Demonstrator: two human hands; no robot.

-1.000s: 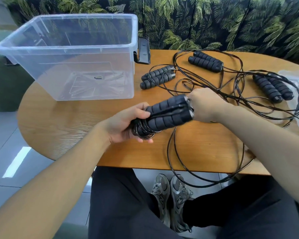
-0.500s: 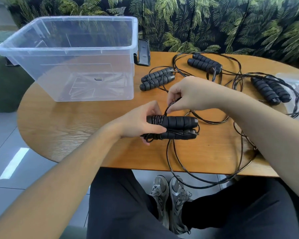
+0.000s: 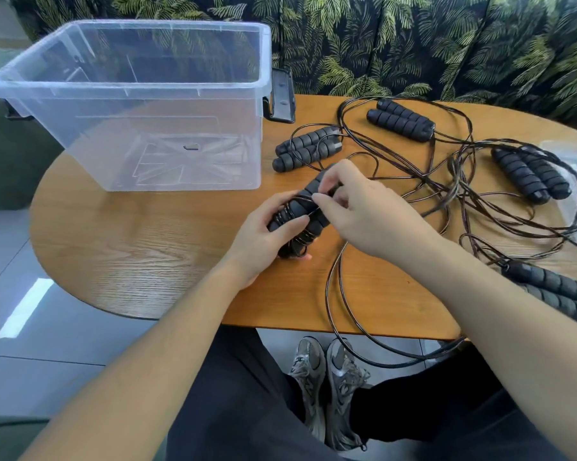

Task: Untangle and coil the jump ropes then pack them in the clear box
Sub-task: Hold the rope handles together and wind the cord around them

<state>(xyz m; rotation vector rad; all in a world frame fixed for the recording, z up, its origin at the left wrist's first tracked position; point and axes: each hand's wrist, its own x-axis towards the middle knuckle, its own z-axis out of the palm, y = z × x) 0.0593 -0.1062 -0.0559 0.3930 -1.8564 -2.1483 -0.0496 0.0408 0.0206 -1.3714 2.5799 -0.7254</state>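
My left hand point(image 3: 263, 234) is curled round the pair of foam handles point(image 3: 308, 202), thumb pressed over the turns of cord point(image 3: 292, 216) wound about them. My right hand point(image 3: 357, 207) pinches the cord against the handles, fingers bent close together. Half a second ago that hand was lifted off the bundle, drawing a length up; now it has come down on top, and the handles have swung from lying crosswise to pointing away from me. I take that as another wrap laid on (though plenty of slack is left: a long loop point(image 3: 347, 327) hangs off the tabletop point(image 3: 130, 247) edge toward my shoes).

Farther out, other handle pairs lie in tangled cord: one point(image 3: 307, 151) near the clear box point(image 3: 140, 104), one point(image 3: 400, 119) at the back, one point(image 3: 526, 174) to the right. The box holds no rope, so packing hasn't begun.
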